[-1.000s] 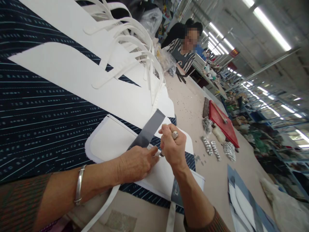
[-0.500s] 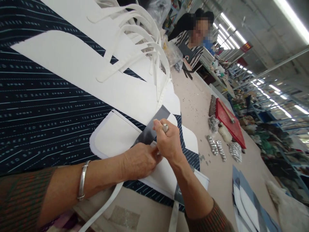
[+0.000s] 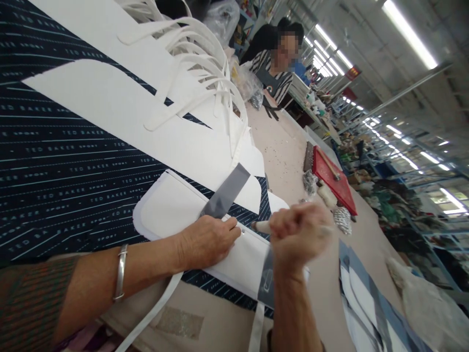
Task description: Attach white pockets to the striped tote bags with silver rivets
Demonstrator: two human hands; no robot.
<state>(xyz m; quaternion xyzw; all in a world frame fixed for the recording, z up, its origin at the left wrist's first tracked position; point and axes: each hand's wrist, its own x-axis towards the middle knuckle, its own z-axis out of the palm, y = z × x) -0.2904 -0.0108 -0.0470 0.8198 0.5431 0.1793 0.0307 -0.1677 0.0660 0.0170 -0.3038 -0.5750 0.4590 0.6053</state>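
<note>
My left hand (image 3: 208,242) rests on a white padded panel (image 3: 168,205), fingers closed at its upper edge. By its fingertips a small metal piece (image 3: 243,231) shows on the panel. In my right hand (image 3: 300,232), blurred and closed in a fist, is a short pale-handled tool (image 3: 262,226) pointing left, its kind unclear. A grey strip (image 3: 227,190) runs up from the panel beside my left hand. Another grey band (image 3: 266,283) crosses the panel's right end, a white strap (image 3: 257,327) below it. Underneath lies dark printed fabric (image 3: 73,171) with large white pieces (image 3: 110,107).
Loops of white straps (image 3: 205,49) are heaped at the back. To the right are a red board (image 3: 333,181) with a hammer (image 3: 330,164), small plastic-wrapped bundles (image 3: 342,220), and stacked grey-and-white pieces (image 3: 362,298). A person (image 3: 274,63) sits across the table.
My right hand has moved right, away from my left hand, and its tool has swung from standing up to pointing left. The metal piece is uncovered. My left hand stays on the panel.
</note>
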